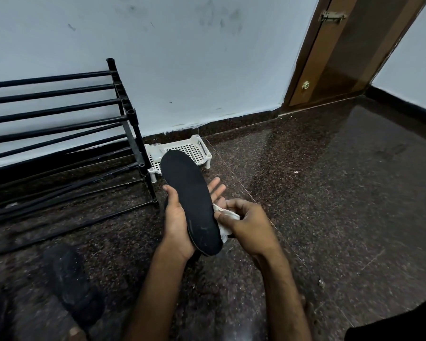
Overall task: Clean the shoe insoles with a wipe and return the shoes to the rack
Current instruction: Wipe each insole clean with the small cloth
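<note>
Left hand point(176, 219) holds insole point(190, 200) above floor, thumb on left edge, fingers beneath. Long axis runs away from me: toe toward wall, heel by my wrist. Right hand point(246, 225) pinches wipe point(228, 221) against insole's right edge. Rack point(59, 119) at left.

A pale blue-white wall point(182, 57) is filling the upper view, showing dark smudges near its top. A dark speckled stone floor point(342, 193) is spreading below and reflecting soft light in a glossy sheen. A skirting point(231, 125) of the same dark stone is running along the wall's foot. A brown wooden door point(349, 52) is standing at the right, carrying a metal latch point(332, 17) high up. A black tubular shoe rack point(59, 114) is standing against the wall at the left, and a white plastic lattice tray point(197, 147) on short legs is sitting just beside it on the floor.
</note>
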The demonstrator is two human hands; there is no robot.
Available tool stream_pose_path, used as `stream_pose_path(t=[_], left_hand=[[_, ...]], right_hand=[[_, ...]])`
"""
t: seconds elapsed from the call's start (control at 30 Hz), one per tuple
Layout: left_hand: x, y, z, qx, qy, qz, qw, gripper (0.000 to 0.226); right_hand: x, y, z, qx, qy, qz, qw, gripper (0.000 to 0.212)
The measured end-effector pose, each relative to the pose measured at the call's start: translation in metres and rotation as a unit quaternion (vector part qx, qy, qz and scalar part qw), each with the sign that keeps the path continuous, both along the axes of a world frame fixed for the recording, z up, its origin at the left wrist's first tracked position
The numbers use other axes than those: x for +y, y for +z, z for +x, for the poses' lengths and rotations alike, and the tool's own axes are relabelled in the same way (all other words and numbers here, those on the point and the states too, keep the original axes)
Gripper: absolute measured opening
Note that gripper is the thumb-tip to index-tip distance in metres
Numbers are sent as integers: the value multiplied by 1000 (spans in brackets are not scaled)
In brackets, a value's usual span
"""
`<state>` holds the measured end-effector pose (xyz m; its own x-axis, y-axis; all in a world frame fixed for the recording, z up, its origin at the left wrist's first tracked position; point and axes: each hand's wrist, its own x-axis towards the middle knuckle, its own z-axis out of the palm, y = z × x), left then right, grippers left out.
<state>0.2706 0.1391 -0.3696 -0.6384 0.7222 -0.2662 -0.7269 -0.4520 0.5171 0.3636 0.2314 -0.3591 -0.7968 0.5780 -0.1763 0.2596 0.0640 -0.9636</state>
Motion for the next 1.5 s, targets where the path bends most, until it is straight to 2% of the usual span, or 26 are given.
stream_pose_path(t=[0.13, 0.2, 0.3, 0.43, 0.53, 0.63, 0.73, 0.87, 0.97, 1.1, 1.17, 1.3, 1.43, 1.5], left_hand=[[3, -8, -4, -38, 38, 41, 998, 100], [4, -9, -5, -54, 53, 45, 996, 98], [2, -1, 4, -43, 14, 26, 999, 93], [4, 7, 12, -58, 12, 28, 998, 86], [5, 6, 6, -90, 45, 49, 994, 79], [1, 6, -2, -96, 60, 73, 991, 79], [0, 7, -3, -110, 74, 99, 986, 80], [0, 4, -1, -102, 91, 78, 988, 84], [1, 6, 0, -83, 110, 77, 987, 87], [-2, 9, 0, -68, 117, 119, 984, 82], [-2, 9, 2, -73, 124, 118, 983, 80], [0, 9, 5, -104, 137, 124, 977, 83], [-2, 8, 4, -88, 115, 144, 979, 78], [2, 9, 7, -103, 116, 133, 979, 70]], right_hand=[[-1, -1, 1, -21, 6, -31, 999, 22], [-3, 1, -1, -14, -31, -17, 999, 19], [-7, 10, -5, -24, -112, 78, 990, 17], [-18, 26, -7, -39, -134, 205, 969, 11], [-23, 38, -3, -16, -119, 306, 945, 16], [-19, 52, 4, -47, -12, 360, 932, 14], [-26, 55, 6, -81, 121, 356, 923, 10], [-39, 53, 1, -62, 168, 318, 931, 14], [-42, 51, -5, -36, 146, 336, 930, 15], [-36, 48, -4, -68, 82, 350, 931, 11], [-36, 48, -3, -84, 102, 340, 931, 10], [-47, 52, -8, -62, 120, 309, 941, 12], [-41, 53, -5, -129, 54, 357, 923, 11], [-40, 58, -1, -156, 82, 348, 921, 12]])
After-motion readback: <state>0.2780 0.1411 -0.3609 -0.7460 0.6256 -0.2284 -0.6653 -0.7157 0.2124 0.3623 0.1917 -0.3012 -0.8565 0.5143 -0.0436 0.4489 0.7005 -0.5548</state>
